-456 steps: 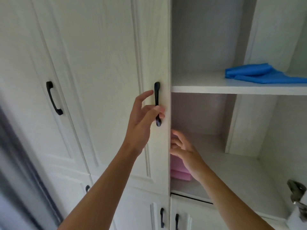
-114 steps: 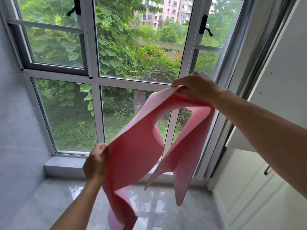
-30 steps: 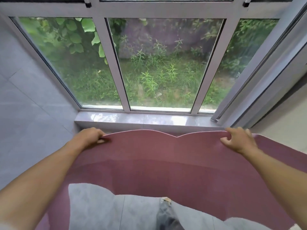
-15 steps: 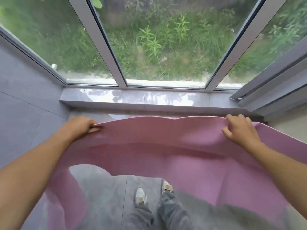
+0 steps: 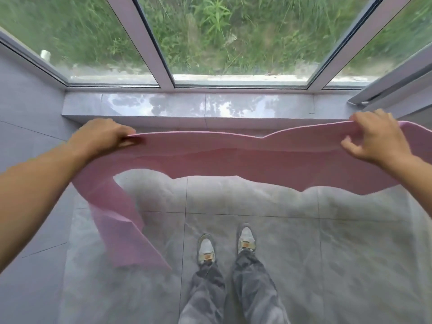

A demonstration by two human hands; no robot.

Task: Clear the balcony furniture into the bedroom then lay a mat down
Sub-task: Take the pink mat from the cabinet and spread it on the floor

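Here your left hand (image 5: 102,134) and right hand (image 5: 376,139) each pinch the far edge of the pink mat (image 5: 233,157), both grips closed on it, holding it up in the air just short of the grey window ledge (image 5: 187,106). The mat sags between them, and its left end hangs twisted towards the tiled floor (image 5: 304,253). That floor lies bare beneath, bounded by a grey wall (image 5: 25,108) at left and the window frame (image 5: 161,54) ahead. Your shoes (image 5: 225,244) stand behind the hanging mat.

Matt, pliable pink foam mat (image 5: 233,160); glossy grey stone-look floor tiles (image 5: 304,253).
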